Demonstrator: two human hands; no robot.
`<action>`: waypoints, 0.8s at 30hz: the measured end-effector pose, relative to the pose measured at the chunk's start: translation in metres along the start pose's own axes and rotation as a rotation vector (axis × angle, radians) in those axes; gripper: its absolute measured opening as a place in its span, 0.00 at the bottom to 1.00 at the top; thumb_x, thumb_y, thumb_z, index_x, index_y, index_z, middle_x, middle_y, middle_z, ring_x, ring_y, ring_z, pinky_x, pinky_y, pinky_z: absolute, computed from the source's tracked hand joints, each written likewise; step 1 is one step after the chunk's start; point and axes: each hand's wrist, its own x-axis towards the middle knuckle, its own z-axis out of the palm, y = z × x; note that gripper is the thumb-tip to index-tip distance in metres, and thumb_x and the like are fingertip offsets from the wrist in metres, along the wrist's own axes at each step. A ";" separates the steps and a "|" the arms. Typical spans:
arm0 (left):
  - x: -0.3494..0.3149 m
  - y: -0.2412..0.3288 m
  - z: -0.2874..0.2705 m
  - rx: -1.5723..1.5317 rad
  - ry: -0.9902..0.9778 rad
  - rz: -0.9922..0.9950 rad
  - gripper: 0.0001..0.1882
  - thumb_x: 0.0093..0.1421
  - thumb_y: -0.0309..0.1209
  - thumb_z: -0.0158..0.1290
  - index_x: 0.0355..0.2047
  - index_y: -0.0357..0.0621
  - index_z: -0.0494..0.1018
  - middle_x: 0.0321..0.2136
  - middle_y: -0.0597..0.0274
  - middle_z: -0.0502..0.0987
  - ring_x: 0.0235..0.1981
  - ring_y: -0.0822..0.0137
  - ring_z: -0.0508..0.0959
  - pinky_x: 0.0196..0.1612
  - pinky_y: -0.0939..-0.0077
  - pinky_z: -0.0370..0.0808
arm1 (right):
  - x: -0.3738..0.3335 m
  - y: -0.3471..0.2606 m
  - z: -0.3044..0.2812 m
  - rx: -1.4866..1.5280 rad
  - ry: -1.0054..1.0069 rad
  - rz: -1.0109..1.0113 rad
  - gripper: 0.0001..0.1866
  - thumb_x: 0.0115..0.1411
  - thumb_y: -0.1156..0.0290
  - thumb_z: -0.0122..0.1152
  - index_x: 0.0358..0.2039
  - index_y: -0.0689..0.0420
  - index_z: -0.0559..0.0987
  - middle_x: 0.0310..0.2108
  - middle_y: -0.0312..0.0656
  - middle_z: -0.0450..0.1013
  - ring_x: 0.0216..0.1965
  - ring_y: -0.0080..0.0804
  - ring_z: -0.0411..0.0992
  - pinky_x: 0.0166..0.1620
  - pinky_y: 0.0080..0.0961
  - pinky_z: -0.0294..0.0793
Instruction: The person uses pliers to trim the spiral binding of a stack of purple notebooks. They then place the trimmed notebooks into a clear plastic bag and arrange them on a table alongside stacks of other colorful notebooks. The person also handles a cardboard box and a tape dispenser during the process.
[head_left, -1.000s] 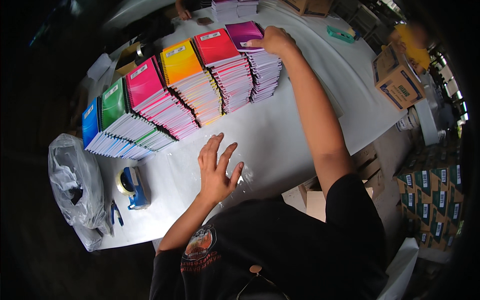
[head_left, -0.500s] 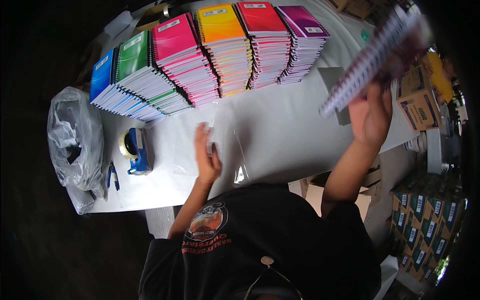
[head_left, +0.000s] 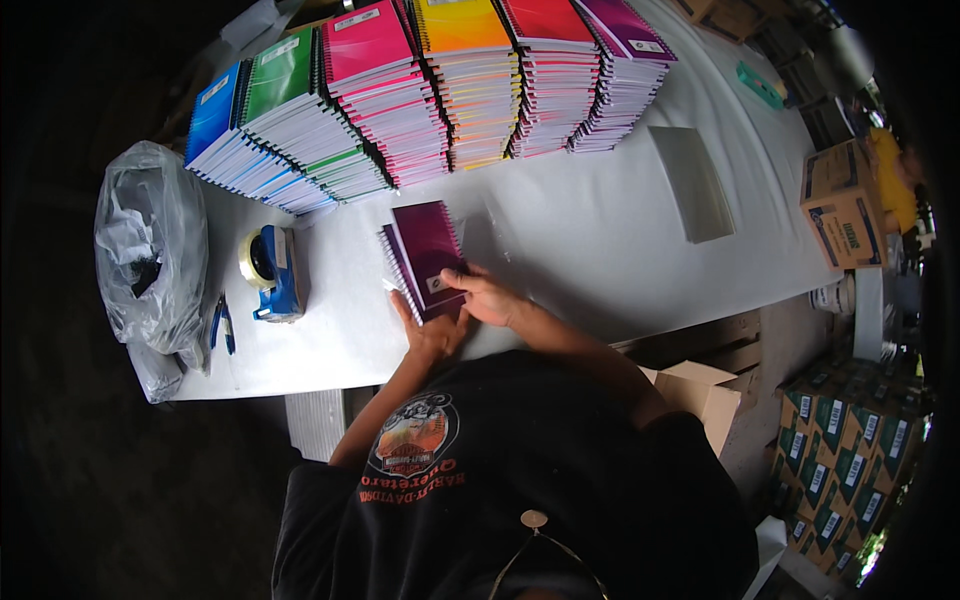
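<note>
Purple notebooks: I see them (head_left: 425, 245) directly between the hands, ahead of the left and against the right; coils show along both long edges, so I judge there is more than one, turned opposite ways to level the thickness; I cannot count them.
Right hand: it (head_left: 493, 300) pinches their near right corner, thumb flat on the top cover, the other fingers mostly hidden; the thumb probably keeps the covers from sliding.
Left hand: it (head_left: 432, 335) sits at their near end, a finger beside the coil; my guess is that it steadies that end; its palm is covered, so I cannot tell whether it closes.
Notebook stacks: the colour-sorted row (head_left: 385, 95) stands beyond both hands; likely grouped so each colour is reached separately.
Clear film: a glossy piece (head_left: 483, 232) lies just beyond the right hand, beside the purple notebooks; its full outline escapes me.
Tape dispenser: the blue one (head_left: 283, 275) stands to the left hand's left, presumably there for easy reach; pens (head_left: 226, 328) lie farther left, near a plastic bag (head_left: 155, 270).
</note>
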 end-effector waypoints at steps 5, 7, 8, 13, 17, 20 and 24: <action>-0.040 0.016 -0.071 -0.063 0.099 -0.262 0.55 0.53 0.66 0.40 0.63 0.32 0.38 0.64 0.39 0.37 0.66 0.47 0.34 0.63 0.43 0.32 | -0.026 -0.048 -0.045 -0.237 0.271 -0.056 0.21 0.56 0.66 0.62 0.49 0.54 0.69 0.42 0.34 0.71 0.44 0.24 0.70 0.47 0.31 0.71; -0.044 0.015 -0.072 -0.049 0.093 -0.278 0.53 0.54 0.65 0.39 0.63 0.31 0.39 0.64 0.40 0.38 0.66 0.47 0.35 0.63 0.43 0.32 | -0.040 -0.067 -0.080 -0.416 0.418 -0.198 0.19 0.56 0.69 0.61 0.47 0.57 0.70 0.41 0.37 0.72 0.42 0.25 0.71 0.48 0.29 0.69; -0.045 0.013 -0.070 -0.034 0.089 -0.294 0.53 0.55 0.65 0.39 0.63 0.31 0.39 0.64 0.40 0.38 0.66 0.47 0.35 0.62 0.43 0.32 | -0.050 -0.083 -0.074 -0.439 0.530 -0.216 0.17 0.56 0.68 0.61 0.45 0.57 0.70 0.40 0.37 0.72 0.42 0.25 0.71 0.48 0.28 0.69; -0.046 0.014 -0.070 0.002 0.089 -0.304 0.52 0.56 0.64 0.37 0.63 0.31 0.40 0.65 0.42 0.38 0.66 0.46 0.35 0.62 0.42 0.31 | -0.088 -0.129 -0.060 -0.460 0.605 -0.425 0.16 0.58 0.68 0.60 0.45 0.56 0.71 0.40 0.36 0.72 0.42 0.25 0.70 0.47 0.24 0.68; -0.054 0.010 -0.077 -0.040 0.141 -0.311 0.49 0.56 0.62 0.42 0.63 0.33 0.43 0.64 0.42 0.40 0.66 0.45 0.35 0.62 0.42 0.32 | -0.092 -0.129 0.007 -0.330 0.432 -0.523 0.15 0.59 0.71 0.57 0.46 0.58 0.70 0.41 0.36 0.72 0.42 0.23 0.70 0.47 0.23 0.68; -0.048 0.017 -0.111 -0.337 0.329 -0.186 0.45 0.55 0.54 0.50 0.63 0.39 0.46 0.63 0.41 0.45 0.66 0.45 0.40 0.63 0.48 0.38 | -0.082 -0.113 0.046 -0.605 0.395 -0.623 0.13 0.60 0.72 0.56 0.45 0.60 0.71 0.38 0.34 0.72 0.40 0.19 0.68 0.45 0.20 0.68; -0.026 0.047 -0.165 -1.484 0.315 -0.015 0.35 0.56 0.39 0.57 0.59 0.38 0.55 0.49 0.55 0.69 0.48 0.66 0.70 0.54 0.70 0.63 | -0.068 -0.068 0.059 -0.936 0.160 -0.400 0.15 0.60 0.71 0.57 0.45 0.63 0.69 0.34 0.38 0.71 0.38 0.18 0.67 0.44 0.18 0.68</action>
